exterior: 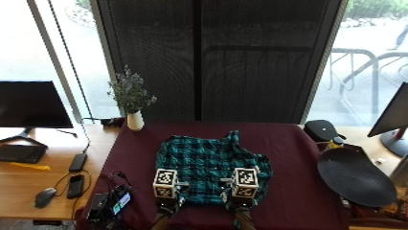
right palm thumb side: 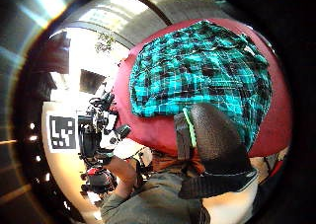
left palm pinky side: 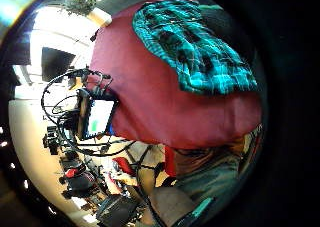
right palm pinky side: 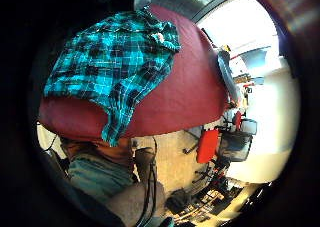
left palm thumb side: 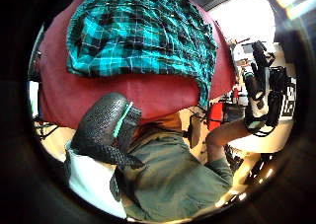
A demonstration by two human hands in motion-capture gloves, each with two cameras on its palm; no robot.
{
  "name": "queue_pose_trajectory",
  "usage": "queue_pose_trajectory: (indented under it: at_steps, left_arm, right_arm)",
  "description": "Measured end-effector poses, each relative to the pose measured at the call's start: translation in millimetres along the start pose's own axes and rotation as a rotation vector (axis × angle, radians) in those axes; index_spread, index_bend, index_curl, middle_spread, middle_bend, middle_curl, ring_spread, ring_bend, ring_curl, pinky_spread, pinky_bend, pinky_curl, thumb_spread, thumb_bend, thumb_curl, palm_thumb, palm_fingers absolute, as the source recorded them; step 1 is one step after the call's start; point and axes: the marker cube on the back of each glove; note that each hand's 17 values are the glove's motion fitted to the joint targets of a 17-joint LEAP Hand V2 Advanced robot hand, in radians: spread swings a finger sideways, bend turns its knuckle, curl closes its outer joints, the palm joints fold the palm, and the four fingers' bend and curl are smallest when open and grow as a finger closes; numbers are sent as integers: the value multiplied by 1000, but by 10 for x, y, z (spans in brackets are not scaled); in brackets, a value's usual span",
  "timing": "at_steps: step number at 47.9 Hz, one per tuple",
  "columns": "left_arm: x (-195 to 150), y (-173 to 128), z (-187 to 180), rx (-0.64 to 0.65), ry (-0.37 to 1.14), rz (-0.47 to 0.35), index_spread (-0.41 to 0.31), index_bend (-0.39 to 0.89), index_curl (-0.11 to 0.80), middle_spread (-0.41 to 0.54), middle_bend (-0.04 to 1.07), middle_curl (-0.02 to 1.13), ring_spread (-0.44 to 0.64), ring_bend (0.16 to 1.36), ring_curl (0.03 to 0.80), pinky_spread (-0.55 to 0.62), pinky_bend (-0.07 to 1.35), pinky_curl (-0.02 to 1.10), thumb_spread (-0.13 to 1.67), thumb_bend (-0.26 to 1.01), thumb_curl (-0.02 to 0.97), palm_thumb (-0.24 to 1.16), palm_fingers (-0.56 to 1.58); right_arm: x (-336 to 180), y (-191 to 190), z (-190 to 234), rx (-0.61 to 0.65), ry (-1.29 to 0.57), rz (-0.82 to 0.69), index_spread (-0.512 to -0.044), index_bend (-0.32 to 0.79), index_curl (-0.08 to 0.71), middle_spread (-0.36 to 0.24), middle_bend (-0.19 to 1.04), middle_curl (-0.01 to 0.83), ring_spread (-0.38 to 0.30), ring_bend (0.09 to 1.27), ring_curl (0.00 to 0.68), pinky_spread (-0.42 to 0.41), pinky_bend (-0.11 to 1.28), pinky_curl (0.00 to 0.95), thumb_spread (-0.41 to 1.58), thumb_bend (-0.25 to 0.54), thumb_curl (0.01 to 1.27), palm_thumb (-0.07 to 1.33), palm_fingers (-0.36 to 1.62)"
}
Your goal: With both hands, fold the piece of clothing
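- Spread flat on the maroon tablecloth (exterior: 293, 158): a teal and black plaid shirt (exterior: 210, 165), near the table's front edge, roughly midway across.
- Judged barely begun: shirt lies open and loosely rumpled, with no clean fold line visible in any view; whole folding sequence seemingly left to do.
- One flap of the shirt hangs over the front edge of the table, seen in the right little finger side palm view (right palm pinky side: 116, 121).
- Left hand (exterior: 167, 203) and right hand (exterior: 241, 203) poised at the shirt's near hem, side by side, a little apart.
- Fingers not readable: marker cubes cover both hands from above, and the palm views show only a black gloved thumb (left palm thumb side: 101, 128) on the left and another (right palm thumb side: 213, 135) on the right, neither curled round cloth. Whether any cloth is pinched cannot be told.
- Palm views show shirt at some remove from each palm, suggesting hovering rather than holding — a judgement only.
- Collar, sleeves and buttons hard to make out; which side faces up unclear.
- Off to the sides: white vase with a plant (exterior: 134, 120), dark round object (exterior: 354, 175) at the right edge.
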Motion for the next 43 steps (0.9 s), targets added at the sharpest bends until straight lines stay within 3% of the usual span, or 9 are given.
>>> queue_pose_trajectory:
  at_steps: [2,7,17,32,43]
  left_arm:
    - [-3,-7,8,-2,5,1,-35,99,60,24,275,186,121,561,214,218,419,155,792,135,117,287,406]
    - [-26,4,14,-13,5,-6,-40,110,87,28,281,228,137,586,243,256,441,184,921,109,149,298,377]
    - [-18,29,-25,-6,14,7,-44,120,133,30,288,287,150,612,275,292,464,223,1038,52,200,316,343]
    - [-50,35,-131,18,2,5,-45,123,183,31,290,344,155,633,303,314,476,265,1088,-16,253,340,314]
    - [-96,-102,129,29,15,0,-40,120,207,32,286,369,155,647,315,314,479,287,1089,-17,280,356,306]
  right_arm:
    - [-39,71,36,-54,-36,-3,-288,165,137,20,178,108,119,257,110,212,529,206,862,261,130,418,308]
    - [-37,78,41,-52,-56,1,-322,163,173,22,177,141,138,268,137,239,544,239,1028,251,163,435,293]
    - [-8,124,-13,-51,-56,-1,-348,160,222,24,176,192,155,279,174,261,560,275,1183,210,214,457,269]
    - [184,150,-27,-128,-64,-37,-355,135,254,25,179,243,162,289,215,267,594,314,1217,130,270,492,241]
    - [568,111,326,-226,-59,2,-347,112,244,29,184,271,173,297,237,254,657,343,1160,59,298,521,202]
